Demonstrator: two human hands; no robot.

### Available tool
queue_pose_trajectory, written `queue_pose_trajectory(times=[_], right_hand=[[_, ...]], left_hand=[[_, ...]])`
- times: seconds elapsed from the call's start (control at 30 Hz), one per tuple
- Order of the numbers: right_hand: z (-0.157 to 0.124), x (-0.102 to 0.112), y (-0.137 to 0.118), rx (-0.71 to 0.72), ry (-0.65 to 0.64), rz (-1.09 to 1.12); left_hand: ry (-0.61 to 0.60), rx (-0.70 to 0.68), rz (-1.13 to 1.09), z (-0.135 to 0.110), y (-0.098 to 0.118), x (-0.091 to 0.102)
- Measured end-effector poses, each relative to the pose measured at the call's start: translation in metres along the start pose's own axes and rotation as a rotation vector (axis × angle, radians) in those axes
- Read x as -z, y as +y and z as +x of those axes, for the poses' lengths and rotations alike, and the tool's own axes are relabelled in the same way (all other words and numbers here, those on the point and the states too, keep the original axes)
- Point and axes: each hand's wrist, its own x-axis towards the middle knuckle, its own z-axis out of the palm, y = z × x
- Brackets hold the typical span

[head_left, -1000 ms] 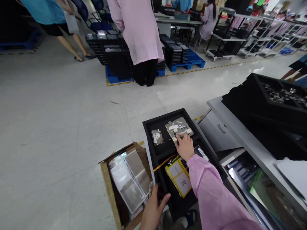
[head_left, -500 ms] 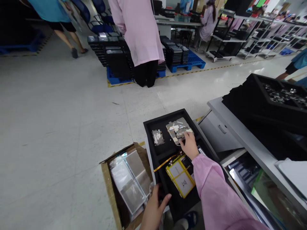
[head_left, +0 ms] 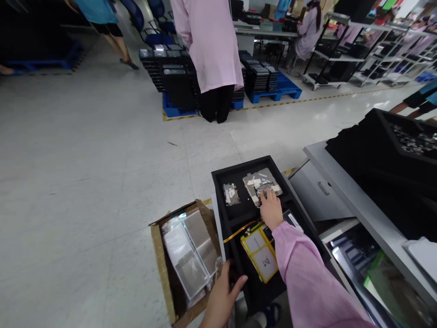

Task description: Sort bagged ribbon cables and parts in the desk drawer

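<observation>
Grey boards (head_left: 256, 184) inside tray (head_left: 235, 177) | right hand (head_left: 272, 212): fingers bent upon boards, grip unclear | left hand (head_left: 222, 294): by tray's edge, fingers parted | better handle edges gently

No words or numbers can be read. The yellow-edged battery (head_left: 256, 248) in the near part of the black tray (head_left: 241, 165) has a small black sign (head_left: 266, 262) like a crossed-out bin. The white label (head_left: 294, 220) to its right is too small to read.
</observation>
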Motion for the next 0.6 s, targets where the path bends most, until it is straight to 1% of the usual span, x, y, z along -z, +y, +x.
queue_pose_trajectory(times=[0.17,0.4,0.6], right_hand=[[-0.0024,-0.0042,-0.0010,0.042,-0.016,-0.038],[-0.0037,-0.0039,0.0005,0.017,0.008,-0.012],[-0.0024,-0.0105,0.0061,0.014,0.042,0.047]], left_hand=[[0.002,-0.003,-0.025,-0.0005,0.0012,0.0001],[-0.006,0.011,-0.046,-0.0037,0.0065,0.0016],[-0.014,0.009,-0.050,-0.0051,0.0083,0.0025]])
